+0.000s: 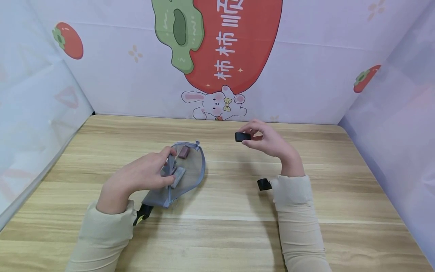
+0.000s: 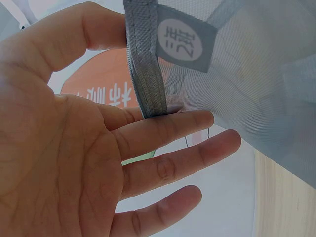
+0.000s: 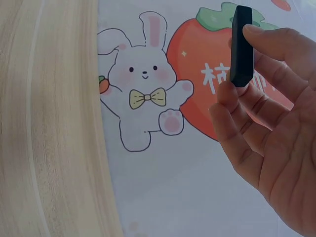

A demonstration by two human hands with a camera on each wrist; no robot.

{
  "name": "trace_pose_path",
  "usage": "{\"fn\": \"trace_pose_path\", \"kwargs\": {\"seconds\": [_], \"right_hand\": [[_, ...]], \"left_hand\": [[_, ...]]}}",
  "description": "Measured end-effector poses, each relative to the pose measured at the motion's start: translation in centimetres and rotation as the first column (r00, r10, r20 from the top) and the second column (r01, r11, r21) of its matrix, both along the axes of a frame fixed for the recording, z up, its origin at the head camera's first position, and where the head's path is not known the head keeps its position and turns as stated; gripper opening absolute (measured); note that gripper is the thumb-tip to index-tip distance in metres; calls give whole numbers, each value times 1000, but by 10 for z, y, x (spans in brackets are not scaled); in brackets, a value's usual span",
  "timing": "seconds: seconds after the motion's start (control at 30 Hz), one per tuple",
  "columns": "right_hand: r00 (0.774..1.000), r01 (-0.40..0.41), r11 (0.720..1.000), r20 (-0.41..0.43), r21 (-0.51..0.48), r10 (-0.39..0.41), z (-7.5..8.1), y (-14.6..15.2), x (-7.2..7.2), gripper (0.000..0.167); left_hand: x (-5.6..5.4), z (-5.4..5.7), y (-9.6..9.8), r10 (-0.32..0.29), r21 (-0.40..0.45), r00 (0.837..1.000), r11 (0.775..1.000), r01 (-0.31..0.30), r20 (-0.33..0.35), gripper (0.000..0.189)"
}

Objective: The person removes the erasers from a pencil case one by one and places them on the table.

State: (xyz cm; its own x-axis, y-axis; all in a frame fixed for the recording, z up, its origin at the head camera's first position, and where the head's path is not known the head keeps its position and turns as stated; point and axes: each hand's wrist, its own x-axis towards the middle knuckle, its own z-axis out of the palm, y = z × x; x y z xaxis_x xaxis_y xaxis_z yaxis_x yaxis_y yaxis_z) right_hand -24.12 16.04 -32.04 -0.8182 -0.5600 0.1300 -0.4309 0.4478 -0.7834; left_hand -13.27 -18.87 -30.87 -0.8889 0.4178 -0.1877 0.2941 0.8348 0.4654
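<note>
My left hand (image 1: pixel 142 172) holds a grey-blue mesh zipper pouch (image 1: pixel 197 175) by its zippered edge, thumb and fingers at the opening. A dull purple block (image 1: pixel 184 152) and a pale grey block (image 1: pixel 178 177) show in the pouch; other contents are partly hidden by the hand. In the left wrist view, the zipper (image 2: pixel 147 74) lies against the thumb and fingers, beside a sewn label (image 2: pixel 185 39). Above the table at the right, my right hand (image 1: pixel 268 139) pinches a small black rectangular block (image 3: pixel 242 47) between thumb and fingertips, apart from the pouch.
The wood-grain table (image 1: pixel 231 234) is bounded by a printed backdrop (image 1: pixel 306 83) at the back and by pale sheets at both sides. Black wrist straps (image 1: pixel 263 184) stick out beside the sleeves.
</note>
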Motion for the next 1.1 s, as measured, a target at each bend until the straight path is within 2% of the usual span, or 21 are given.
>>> {"fn": "trace_pose_path", "kwargs": {"seconds": [0.57,1.1], "right_hand": [[995,101,994,-26,42,-100,-4,24,-6,31],[990,144,986,-12,81,-144,-12,29,-10,32]], "left_hand": [[0,0,0,1,-3,1000,1000,-1,-2,63],[1,0,1,5,-12,1000,1000,-5,1,62]]}}
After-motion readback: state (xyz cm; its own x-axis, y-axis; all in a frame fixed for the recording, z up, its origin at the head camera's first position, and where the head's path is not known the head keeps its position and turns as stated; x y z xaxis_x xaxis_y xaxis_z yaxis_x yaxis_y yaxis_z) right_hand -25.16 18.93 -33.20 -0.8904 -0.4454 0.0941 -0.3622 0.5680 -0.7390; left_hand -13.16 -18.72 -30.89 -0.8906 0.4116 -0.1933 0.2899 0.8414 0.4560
